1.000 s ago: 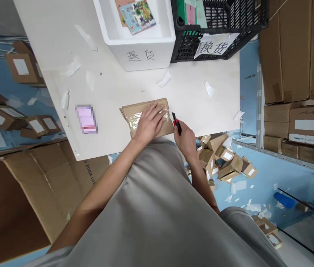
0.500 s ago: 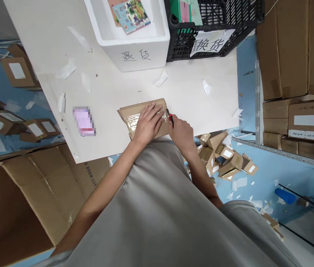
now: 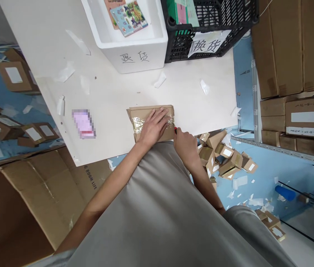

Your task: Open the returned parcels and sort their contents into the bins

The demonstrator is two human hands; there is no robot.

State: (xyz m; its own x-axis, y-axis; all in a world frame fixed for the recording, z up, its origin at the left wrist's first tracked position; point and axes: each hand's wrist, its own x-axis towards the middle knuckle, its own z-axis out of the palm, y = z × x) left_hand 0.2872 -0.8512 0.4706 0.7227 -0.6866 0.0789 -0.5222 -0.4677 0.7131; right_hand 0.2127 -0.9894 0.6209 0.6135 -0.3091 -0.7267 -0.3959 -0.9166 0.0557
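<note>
A flat cardboard parcel (image 3: 142, 113) with shiny clear tape lies at the near edge of the white table. My left hand (image 3: 153, 128) rests on top of it, fingers stretched out and pressing down. At the parcel's right edge my right hand (image 3: 186, 146) is closed around a small cutter knife (image 3: 175, 130) with some red on it. The cutter's tip is at the taped right end; most of its handle is hidden in my fist.
A white foam box (image 3: 134, 59) with booklets and a black plastic crate (image 3: 207, 26) stand at the table's back. A pixelated pinkish item (image 3: 83, 124) lies left. Cardboard boxes (image 3: 230, 159) litter the floor on the right; a large open carton (image 3: 34, 185) stands lower left.
The parcel has shifted right and turned straighter, with my left hand still on it. My right hand has moved slightly right and towards me, keeping the cutter knife at the parcel's right edge.
</note>
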